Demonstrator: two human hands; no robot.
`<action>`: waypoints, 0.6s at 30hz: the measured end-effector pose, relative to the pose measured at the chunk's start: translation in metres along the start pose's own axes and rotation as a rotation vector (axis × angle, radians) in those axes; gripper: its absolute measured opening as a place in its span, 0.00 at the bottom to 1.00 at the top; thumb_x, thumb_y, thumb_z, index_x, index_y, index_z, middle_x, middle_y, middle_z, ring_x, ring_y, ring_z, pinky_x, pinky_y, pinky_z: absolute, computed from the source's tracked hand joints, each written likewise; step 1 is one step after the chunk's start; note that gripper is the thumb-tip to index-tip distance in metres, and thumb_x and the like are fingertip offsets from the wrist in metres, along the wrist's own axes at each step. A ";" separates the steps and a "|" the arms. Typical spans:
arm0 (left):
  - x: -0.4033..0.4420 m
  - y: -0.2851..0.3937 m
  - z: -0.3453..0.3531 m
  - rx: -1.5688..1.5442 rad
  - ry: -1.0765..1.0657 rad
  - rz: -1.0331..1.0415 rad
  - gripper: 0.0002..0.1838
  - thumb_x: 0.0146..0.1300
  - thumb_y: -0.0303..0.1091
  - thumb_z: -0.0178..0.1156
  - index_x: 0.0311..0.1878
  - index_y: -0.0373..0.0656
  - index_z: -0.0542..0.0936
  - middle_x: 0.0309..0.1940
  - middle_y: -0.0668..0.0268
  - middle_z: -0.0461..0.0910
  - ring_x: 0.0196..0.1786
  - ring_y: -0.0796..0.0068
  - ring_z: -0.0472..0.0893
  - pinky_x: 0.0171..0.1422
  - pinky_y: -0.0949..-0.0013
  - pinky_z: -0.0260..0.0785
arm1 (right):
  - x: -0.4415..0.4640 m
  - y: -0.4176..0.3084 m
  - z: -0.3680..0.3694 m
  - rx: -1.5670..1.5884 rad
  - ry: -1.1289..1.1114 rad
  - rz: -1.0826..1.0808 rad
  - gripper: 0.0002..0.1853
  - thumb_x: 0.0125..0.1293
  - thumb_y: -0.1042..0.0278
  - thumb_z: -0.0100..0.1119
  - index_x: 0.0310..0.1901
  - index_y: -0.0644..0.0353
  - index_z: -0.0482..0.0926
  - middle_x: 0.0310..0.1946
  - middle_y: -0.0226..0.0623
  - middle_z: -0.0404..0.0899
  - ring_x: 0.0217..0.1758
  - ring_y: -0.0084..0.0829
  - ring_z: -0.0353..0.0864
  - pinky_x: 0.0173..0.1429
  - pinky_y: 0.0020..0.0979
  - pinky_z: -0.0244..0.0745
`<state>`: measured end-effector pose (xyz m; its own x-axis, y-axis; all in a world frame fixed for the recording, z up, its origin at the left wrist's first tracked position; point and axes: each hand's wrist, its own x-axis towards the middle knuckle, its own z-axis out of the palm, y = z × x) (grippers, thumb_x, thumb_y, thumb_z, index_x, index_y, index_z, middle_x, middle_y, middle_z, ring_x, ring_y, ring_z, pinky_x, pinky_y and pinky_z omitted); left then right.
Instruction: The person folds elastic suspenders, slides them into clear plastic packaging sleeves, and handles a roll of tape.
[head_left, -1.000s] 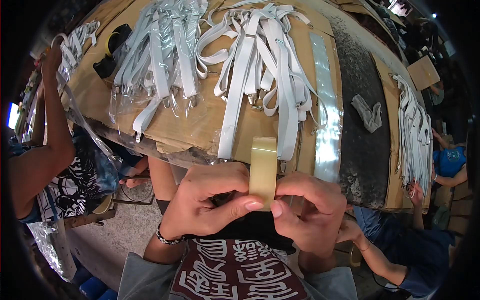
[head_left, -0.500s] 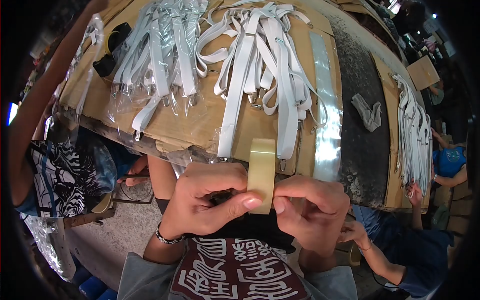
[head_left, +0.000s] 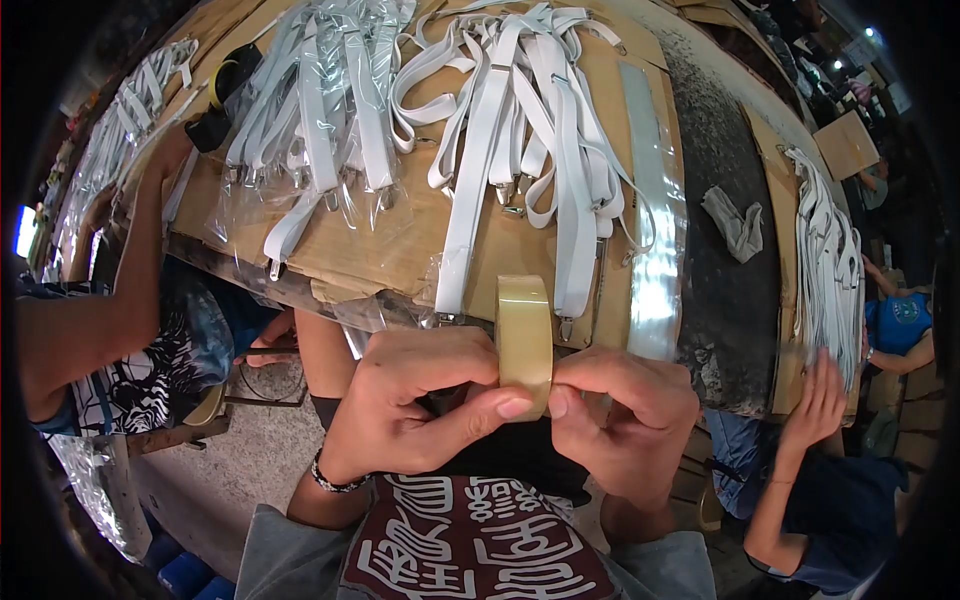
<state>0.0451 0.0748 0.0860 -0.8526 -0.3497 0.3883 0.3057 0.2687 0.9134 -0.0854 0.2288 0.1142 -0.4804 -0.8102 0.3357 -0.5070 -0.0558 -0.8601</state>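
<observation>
A roll of yellowish tape (head_left: 525,330) stands upright between my hands, in front of the table edge. My left hand (head_left: 430,400) is closed on its left side, thumb across the lower face. At the roll's right edge, my right hand (head_left: 625,415) pinches with thumb and forefinger; whether a tape end is between them is too small to tell. Beyond the roll, white elastic straps with metal clips (head_left: 485,170) lie on the cardboard (head_left: 390,270). Left of them are more white straps in clear plastic (head_left: 320,130).
A clear plastic strip (head_left: 655,230) lies at the cardboard's right. A tape dispenser (head_left: 215,115) is at the left. Further right are a grey cloth (head_left: 735,225) and hanging white straps (head_left: 828,260). Co-workers' arms reach in at left (head_left: 140,260) and right (head_left: 790,480).
My hands and the roll have barely moved. The left co-worker's arm has come down over the table's left side. The right co-worker's hand has risen toward the hanging straps.
</observation>
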 end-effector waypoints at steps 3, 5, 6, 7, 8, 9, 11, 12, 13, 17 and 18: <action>0.001 -0.001 0.003 -0.041 0.031 0.018 0.07 0.60 0.24 0.70 0.32 0.32 0.81 0.25 0.60 0.79 0.25 0.67 0.78 0.29 0.68 0.66 | 0.000 0.002 0.000 0.106 -0.009 0.031 0.10 0.53 0.83 0.68 0.38 0.65 0.83 0.27 0.38 0.84 0.28 0.28 0.85 0.33 0.26 0.78; 0.001 0.000 0.004 -0.062 0.038 0.024 0.07 0.60 0.24 0.70 0.32 0.31 0.80 0.24 0.60 0.79 0.25 0.68 0.77 0.29 0.69 0.65 | 0.000 0.003 -0.002 0.154 -0.037 0.043 0.10 0.53 0.83 0.68 0.38 0.66 0.83 0.28 0.38 0.84 0.29 0.28 0.85 0.34 0.25 0.78; 0.001 0.000 0.004 -0.072 0.035 0.009 0.07 0.60 0.24 0.70 0.32 0.31 0.80 0.24 0.60 0.79 0.25 0.68 0.77 0.29 0.69 0.65 | 0.000 0.003 -0.003 0.178 -0.051 0.050 0.10 0.53 0.83 0.68 0.38 0.66 0.83 0.28 0.39 0.84 0.29 0.27 0.86 0.35 0.25 0.78; 0.000 0.000 0.003 -0.081 0.031 -0.007 0.08 0.60 0.24 0.70 0.31 0.31 0.80 0.24 0.61 0.79 0.25 0.69 0.77 0.29 0.69 0.65 | 0.000 0.003 -0.003 0.188 -0.056 0.059 0.10 0.53 0.83 0.68 0.38 0.66 0.83 0.27 0.38 0.84 0.29 0.27 0.86 0.35 0.25 0.78; 0.000 0.000 0.003 -0.092 0.027 -0.023 0.08 0.61 0.24 0.69 0.31 0.31 0.80 0.24 0.61 0.79 0.25 0.69 0.76 0.29 0.69 0.65 | 0.000 0.002 -0.004 0.198 -0.062 0.069 0.10 0.53 0.84 0.68 0.38 0.66 0.83 0.27 0.38 0.84 0.29 0.27 0.85 0.35 0.25 0.78; 0.000 0.000 0.003 -0.095 0.028 -0.028 0.08 0.61 0.24 0.69 0.31 0.31 0.79 0.24 0.61 0.79 0.25 0.70 0.76 0.29 0.69 0.65 | 0.000 0.002 -0.004 0.207 -0.067 0.079 0.10 0.53 0.84 0.68 0.38 0.66 0.83 0.27 0.38 0.84 0.29 0.26 0.85 0.35 0.25 0.78; -0.001 -0.001 0.004 -0.102 0.030 -0.039 0.09 0.61 0.24 0.69 0.31 0.31 0.79 0.24 0.61 0.79 0.25 0.71 0.76 0.29 0.70 0.65 | -0.001 0.003 -0.004 0.212 -0.068 0.079 0.10 0.53 0.83 0.68 0.38 0.66 0.83 0.27 0.38 0.84 0.29 0.26 0.86 0.35 0.25 0.78; -0.001 -0.001 0.003 -0.107 0.021 -0.044 0.09 0.61 0.24 0.69 0.30 0.31 0.79 0.24 0.61 0.79 0.25 0.71 0.76 0.29 0.70 0.64 | -0.001 0.003 -0.004 0.215 -0.070 0.078 0.10 0.53 0.83 0.68 0.38 0.66 0.83 0.27 0.39 0.84 0.30 0.26 0.86 0.35 0.25 0.78; -0.001 -0.001 0.003 -0.112 0.013 -0.048 0.09 0.62 0.24 0.69 0.30 0.32 0.79 0.24 0.62 0.79 0.25 0.72 0.76 0.29 0.70 0.64 | -0.001 0.003 -0.005 0.215 -0.071 0.080 0.10 0.53 0.83 0.69 0.38 0.66 0.83 0.28 0.39 0.84 0.30 0.26 0.86 0.35 0.25 0.78; -0.001 0.000 0.003 -0.111 0.014 -0.061 0.09 0.62 0.25 0.69 0.30 0.32 0.79 0.24 0.62 0.79 0.25 0.73 0.75 0.29 0.71 0.64 | -0.001 0.004 -0.005 0.220 -0.079 0.089 0.10 0.54 0.83 0.69 0.39 0.67 0.84 0.28 0.39 0.85 0.30 0.26 0.86 0.36 0.24 0.79; -0.001 0.000 0.003 -0.105 0.011 -0.065 0.09 0.62 0.25 0.69 0.30 0.32 0.78 0.23 0.63 0.78 0.24 0.73 0.75 0.29 0.71 0.64 | -0.002 0.004 -0.006 0.222 -0.082 0.092 0.10 0.54 0.83 0.69 0.39 0.67 0.84 0.28 0.39 0.85 0.30 0.26 0.86 0.36 0.24 0.79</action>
<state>0.0449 0.0776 0.0849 -0.8677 -0.3730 0.3285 0.2930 0.1500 0.9443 -0.0905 0.2331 0.1127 -0.4529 -0.8620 0.2278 -0.2896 -0.0994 -0.9520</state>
